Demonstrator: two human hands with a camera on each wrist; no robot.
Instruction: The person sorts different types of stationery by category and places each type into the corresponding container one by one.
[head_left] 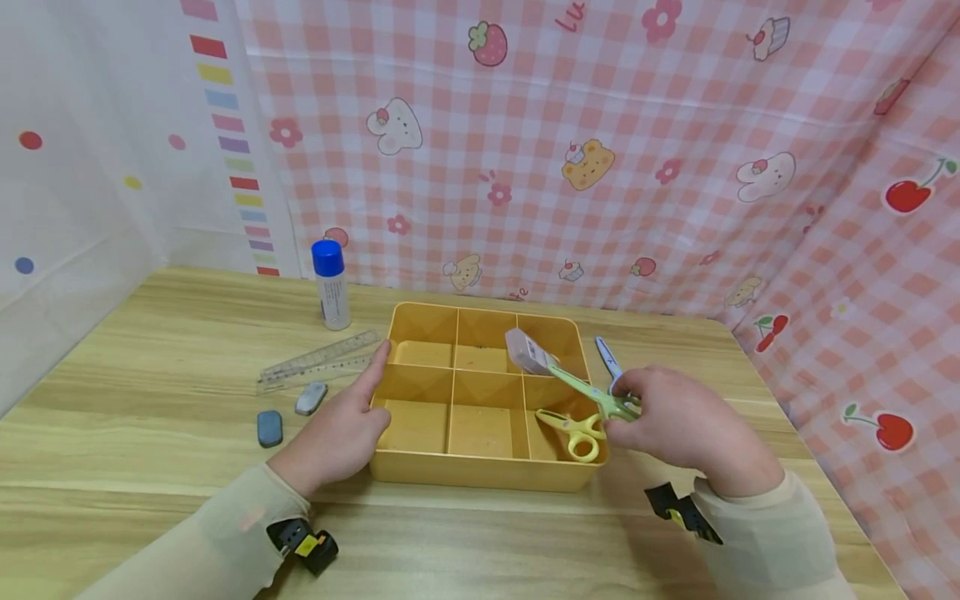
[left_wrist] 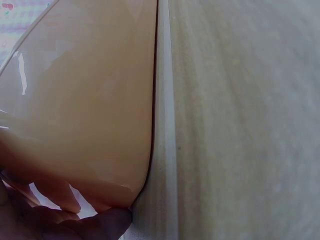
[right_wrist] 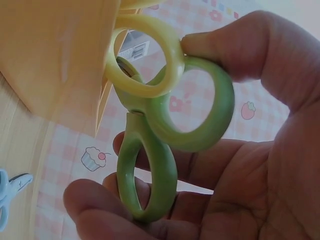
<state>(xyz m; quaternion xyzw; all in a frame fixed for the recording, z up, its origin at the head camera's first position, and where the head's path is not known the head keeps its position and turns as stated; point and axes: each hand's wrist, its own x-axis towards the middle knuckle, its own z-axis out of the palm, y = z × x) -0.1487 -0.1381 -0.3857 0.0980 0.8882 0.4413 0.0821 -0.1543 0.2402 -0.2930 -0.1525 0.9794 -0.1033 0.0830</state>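
Observation:
A yellow-orange divided storage box point(head_left: 480, 473) sits on the table. My left hand point(head_left: 339, 429) rests against its left wall, index finger stretched along the rim and thumb at the edge. In the left wrist view, fingers point(left_wrist: 100, 225) touch the box's outside near its bottom corner. My right hand point(head_left: 671, 417) grips green-handled scissors point(right_wrist: 197, 140) by the handles, blades pointing left over the box's right side. Yellow scissors point(head_left: 573, 429) lean in the front right compartment, handles upward, one loop overlapping the green ones in the right wrist view. A translucent pale pink case point(head_left: 528, 350) stands in the back right compartment.
Light-blue scissors point(head_left: 609, 358) lie on the table right of the box, partly behind my right hand. To the left are clear rulers point(head_left: 315, 364), a grey eraser point(head_left: 311, 397) and a blue eraser point(head_left: 270, 428). A blue-capped white tube point(head_left: 332, 287) stands behind them.

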